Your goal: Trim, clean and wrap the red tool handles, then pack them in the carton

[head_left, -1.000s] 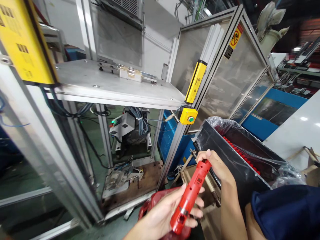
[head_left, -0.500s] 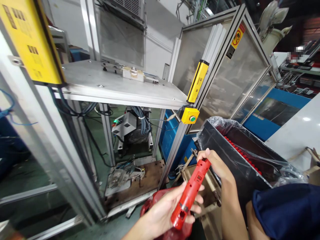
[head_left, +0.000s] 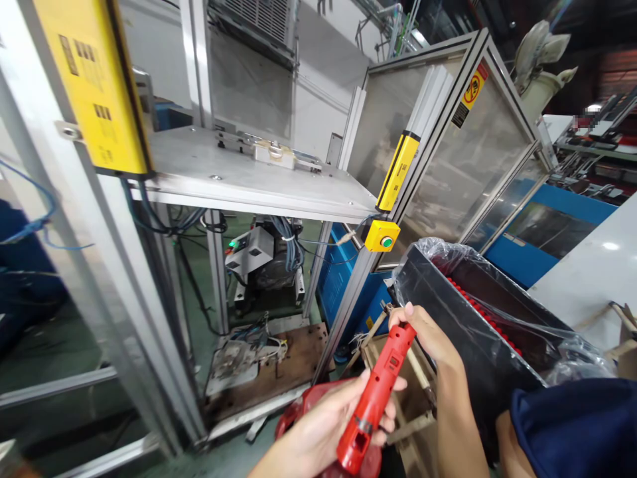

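Tube of glossy red plastic (head_left: 377, 392), round and slotted, slants low in my view at five o'clock, my left hand (head_left: 343, 413) wrapped around its lower part and my right hand (head_left: 428, 333) clamped on its upper end. Beyond, at four o'clock, a black box (head_left: 480, 355) lined with clear plastic film (head_left: 572, 348) holds small red pieces (head_left: 485, 315); toward three, a yellow box (head_left: 373, 234) bears a round green button (head_left: 387, 243); between ten and eleven stands a flat grey metal table (head_left: 189, 158).
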`<state>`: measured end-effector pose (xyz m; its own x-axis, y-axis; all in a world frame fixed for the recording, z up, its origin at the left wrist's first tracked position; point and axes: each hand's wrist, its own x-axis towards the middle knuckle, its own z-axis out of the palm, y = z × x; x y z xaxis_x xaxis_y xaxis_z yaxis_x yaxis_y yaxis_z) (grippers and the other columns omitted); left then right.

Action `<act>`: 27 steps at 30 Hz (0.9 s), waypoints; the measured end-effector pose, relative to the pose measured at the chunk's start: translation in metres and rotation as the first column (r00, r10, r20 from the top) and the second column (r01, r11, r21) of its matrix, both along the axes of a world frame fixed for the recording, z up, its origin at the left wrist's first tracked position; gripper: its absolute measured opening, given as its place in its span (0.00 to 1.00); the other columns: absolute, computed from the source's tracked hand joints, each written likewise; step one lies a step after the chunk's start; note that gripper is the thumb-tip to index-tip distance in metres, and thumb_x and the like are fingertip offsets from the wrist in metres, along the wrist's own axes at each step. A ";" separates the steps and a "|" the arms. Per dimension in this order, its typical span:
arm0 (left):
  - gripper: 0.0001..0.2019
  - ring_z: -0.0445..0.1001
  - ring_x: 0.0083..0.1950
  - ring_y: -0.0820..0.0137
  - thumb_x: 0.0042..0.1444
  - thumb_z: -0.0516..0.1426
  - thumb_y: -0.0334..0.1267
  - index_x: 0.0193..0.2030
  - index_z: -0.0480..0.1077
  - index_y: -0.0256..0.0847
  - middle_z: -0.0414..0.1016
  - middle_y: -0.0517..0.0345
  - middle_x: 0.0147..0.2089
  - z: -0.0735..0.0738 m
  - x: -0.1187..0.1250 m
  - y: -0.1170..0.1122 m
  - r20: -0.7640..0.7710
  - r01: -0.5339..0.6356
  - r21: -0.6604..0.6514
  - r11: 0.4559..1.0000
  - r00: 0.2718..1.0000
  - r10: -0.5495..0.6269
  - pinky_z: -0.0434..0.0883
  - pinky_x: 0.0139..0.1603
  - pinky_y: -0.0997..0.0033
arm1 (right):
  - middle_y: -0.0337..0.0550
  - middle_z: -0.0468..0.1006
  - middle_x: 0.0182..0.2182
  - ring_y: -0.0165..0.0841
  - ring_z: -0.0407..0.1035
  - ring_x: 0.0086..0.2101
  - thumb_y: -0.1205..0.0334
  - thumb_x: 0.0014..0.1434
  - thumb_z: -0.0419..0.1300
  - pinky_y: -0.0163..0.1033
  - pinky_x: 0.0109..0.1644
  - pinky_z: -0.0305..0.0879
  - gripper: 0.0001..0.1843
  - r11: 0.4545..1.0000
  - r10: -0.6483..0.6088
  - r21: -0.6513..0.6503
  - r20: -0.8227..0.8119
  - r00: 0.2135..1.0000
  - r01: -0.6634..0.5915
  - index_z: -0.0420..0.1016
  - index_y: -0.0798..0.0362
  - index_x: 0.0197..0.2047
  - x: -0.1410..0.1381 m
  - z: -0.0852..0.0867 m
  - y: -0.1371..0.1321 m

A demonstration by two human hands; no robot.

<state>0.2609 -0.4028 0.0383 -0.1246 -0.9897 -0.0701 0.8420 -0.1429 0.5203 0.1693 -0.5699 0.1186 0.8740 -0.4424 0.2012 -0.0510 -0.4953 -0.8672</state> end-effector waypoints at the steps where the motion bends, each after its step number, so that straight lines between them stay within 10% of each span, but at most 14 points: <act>1: 0.24 0.75 0.34 0.71 0.53 0.65 0.52 0.46 0.80 0.32 0.78 0.52 0.34 0.000 0.000 0.001 0.004 0.003 -0.004 1.000 1.000 -0.003 0.73 0.37 0.74 | 0.38 0.71 0.23 0.32 0.64 0.28 0.28 0.62 0.44 0.38 0.38 0.59 0.37 1.000 0.011 0.000 0.001 1.000 -0.011 0.71 0.52 0.25 0.001 0.000 0.000; 8: 0.23 0.76 0.33 0.72 0.53 0.65 0.50 0.48 0.80 0.32 0.80 0.52 0.34 0.001 0.000 0.007 0.020 0.021 -0.022 1.000 1.000 -0.020 0.73 0.36 0.75 | 0.38 0.69 0.21 0.30 0.62 0.26 0.25 0.61 0.41 0.38 0.35 0.58 0.41 0.992 0.122 0.000 -0.024 0.992 -0.122 0.71 0.53 0.23 0.006 -0.006 -0.006; 27: 0.21 0.78 0.37 0.71 0.54 0.65 0.50 0.48 0.80 0.35 0.82 0.52 0.38 -0.002 0.003 0.022 0.019 -0.067 -0.014 0.998 0.998 0.068 0.74 0.40 0.74 | 0.40 0.74 0.29 0.33 0.67 0.32 0.31 0.63 0.49 0.37 0.40 0.63 0.33 0.996 -0.072 0.055 0.035 0.997 0.070 0.78 0.51 0.32 0.005 -0.029 0.005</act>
